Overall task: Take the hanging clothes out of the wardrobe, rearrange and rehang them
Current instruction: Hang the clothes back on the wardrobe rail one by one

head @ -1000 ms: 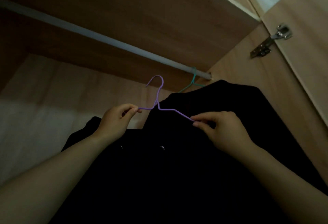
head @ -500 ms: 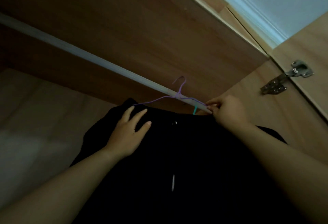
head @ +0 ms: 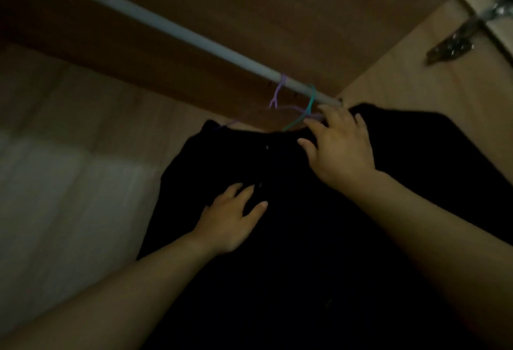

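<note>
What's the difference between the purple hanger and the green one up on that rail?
The purple hanger hooks the rail further left; the green hanger hooks closer to the wardrobe's side wall. The purple one carries the black garment that the left hand rests on; what hangs from the green one is unclear. The right hand touches near the green one. Both are thin wire hangers.

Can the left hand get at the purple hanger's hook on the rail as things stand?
Probably yes: the left hand lies open on the black garment, and nothing blocks the way up to the purple hanger on the rail.
</note>
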`<state>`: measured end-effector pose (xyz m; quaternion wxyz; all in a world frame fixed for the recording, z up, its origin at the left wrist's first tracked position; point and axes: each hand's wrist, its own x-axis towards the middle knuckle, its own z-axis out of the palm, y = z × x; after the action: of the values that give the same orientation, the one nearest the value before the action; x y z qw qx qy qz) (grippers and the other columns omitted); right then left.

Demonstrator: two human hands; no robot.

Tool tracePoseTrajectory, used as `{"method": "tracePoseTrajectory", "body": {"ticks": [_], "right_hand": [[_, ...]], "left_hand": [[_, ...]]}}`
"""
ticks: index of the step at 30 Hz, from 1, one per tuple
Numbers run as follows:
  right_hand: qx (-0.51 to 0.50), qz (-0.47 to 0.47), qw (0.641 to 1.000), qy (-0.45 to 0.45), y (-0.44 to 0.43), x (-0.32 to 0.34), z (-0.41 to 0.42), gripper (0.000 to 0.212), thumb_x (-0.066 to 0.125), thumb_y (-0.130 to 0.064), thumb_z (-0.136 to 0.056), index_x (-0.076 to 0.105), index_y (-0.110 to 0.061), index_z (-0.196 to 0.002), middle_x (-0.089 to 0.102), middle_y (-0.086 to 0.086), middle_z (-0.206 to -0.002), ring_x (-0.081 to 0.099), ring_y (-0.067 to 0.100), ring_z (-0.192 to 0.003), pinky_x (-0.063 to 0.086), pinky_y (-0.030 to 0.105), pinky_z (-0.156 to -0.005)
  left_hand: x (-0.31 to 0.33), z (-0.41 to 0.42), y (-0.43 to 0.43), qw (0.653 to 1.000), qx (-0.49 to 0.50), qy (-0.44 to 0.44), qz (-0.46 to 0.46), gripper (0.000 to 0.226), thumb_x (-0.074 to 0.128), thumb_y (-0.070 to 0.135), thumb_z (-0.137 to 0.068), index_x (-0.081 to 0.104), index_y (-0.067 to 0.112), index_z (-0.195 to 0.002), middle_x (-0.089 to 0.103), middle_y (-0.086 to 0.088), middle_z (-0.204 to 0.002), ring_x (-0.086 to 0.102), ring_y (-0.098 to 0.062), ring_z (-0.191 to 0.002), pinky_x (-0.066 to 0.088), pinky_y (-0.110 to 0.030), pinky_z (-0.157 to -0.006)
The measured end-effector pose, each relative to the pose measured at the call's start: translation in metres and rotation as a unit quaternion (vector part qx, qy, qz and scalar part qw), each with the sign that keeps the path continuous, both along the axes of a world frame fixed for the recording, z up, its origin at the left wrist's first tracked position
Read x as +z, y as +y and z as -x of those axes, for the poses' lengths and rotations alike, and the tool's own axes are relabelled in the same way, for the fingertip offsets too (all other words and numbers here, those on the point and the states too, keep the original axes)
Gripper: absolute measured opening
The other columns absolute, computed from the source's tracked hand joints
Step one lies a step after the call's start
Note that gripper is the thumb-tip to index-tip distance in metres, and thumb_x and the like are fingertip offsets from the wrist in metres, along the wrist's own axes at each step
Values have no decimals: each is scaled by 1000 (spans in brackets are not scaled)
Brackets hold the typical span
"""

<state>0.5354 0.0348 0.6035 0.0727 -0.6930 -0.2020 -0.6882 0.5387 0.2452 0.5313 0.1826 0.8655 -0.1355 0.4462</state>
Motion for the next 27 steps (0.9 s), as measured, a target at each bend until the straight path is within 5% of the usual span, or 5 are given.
{"method": "tracePoseTrajectory", "body": {"ticks": [3, 8, 16, 20, 27], "right_hand": [[22, 27, 998, 49, -2, -69, 2, 52, 34, -50, -95, 37, -26, -142, 13, 2, -157, 4, 24, -144, 9, 45, -115], [4, 65, 993, 97, -9, -214, -13, 61, 23, -55, -91, 51, -21, -133, 38, 9, -147, 32, 29, -137, 18, 49, -112], [-24, 77, 953, 292, -36, -409, 29, 62, 14, -57, -96, 50, -23, -134, 40, 5, -147, 40, 26, -133, 25, 44, -107], [-50, 11, 917, 396, -44, -477, 79, 60, 21, -55, -94, 48, -21, -135, 45, 8, -143, 46, 31, -128, 47, 50, -96], [-106, -78, 842, 522, -70, -590, 206, 64, 22, -57, -92, 45, -18, -137, 45, 10, -141, 42, 32, -130, 41, 49, -101]], "left_hand": [[-49, 12, -9, 999, 6, -31, -29, 76, 24, 75, -75, 21, 44, -144, 19, 8, -155, 21, -19, -141, 24, -48, -113], [-146, 33, -17, 996, 43, -26, -67, 74, 18, 74, -77, 16, 46, -145, 12, 11, -157, 12, -12, -143, 18, -49, -115], [-317, 63, -16, 990, -3, 83, -110, 68, -3, 79, -78, 5, 54, -141, -1, 18, -157, -3, -3, -144, 4, -51, -117], [-389, 91, -33, 985, -40, 124, -116, 61, 9, 69, -89, 17, 45, -145, 16, 8, -156, 14, -13, -143, 22, -55, -113], [-505, 169, -84, 958, -140, 230, -97, 61, 24, 61, -90, 27, 36, -144, 33, 1, -150, 28, -22, -138, 30, -55, -108]]}}
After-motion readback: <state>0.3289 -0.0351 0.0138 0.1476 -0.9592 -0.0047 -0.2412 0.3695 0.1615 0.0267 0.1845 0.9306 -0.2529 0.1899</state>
